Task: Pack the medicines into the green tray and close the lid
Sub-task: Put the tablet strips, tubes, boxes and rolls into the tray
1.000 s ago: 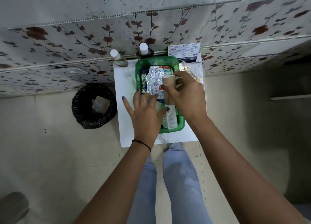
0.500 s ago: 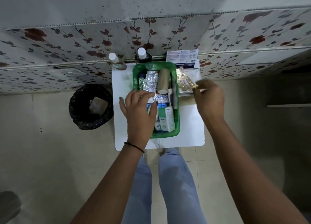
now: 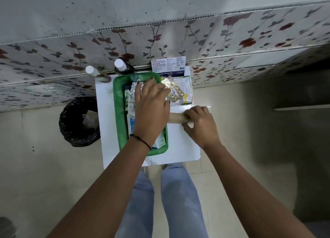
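**Hands over green tray, beige roll at tray's right edge**

Small white bench [image 3: 180,148] against floral-patterned wall [image 3: 232,34]; beige tiled floor [image 3: 44,175] all round. Black-lined waste bin [image 3: 78,121] on floor just left of bench, some paper inside. Two white-capped bottles [image 3: 120,64] at bench's far edge, left of a printed medicine box [image 3: 167,65] propped against wall.

Green tray [image 3: 120,112] on bench, left of centre, no lid on it. Inside: crumpled foil blister strips [image 3: 131,93], blue-and-white packets [image 3: 131,121], small green-white carton [image 3: 160,141] at near end. More blister strips [image 3: 174,91] and leaflets piled on bench just right of tray, outside it.

Left hand [image 3: 151,109] spread flat over tray contents, fingers wide, gripping nothing visible. Right hand [image 3: 200,125] curled around beige roll [image 3: 175,118] lying crosswise at tray's right rim, far end hidden under left hand. Blue jeans [image 3: 175,198] visible below bench.
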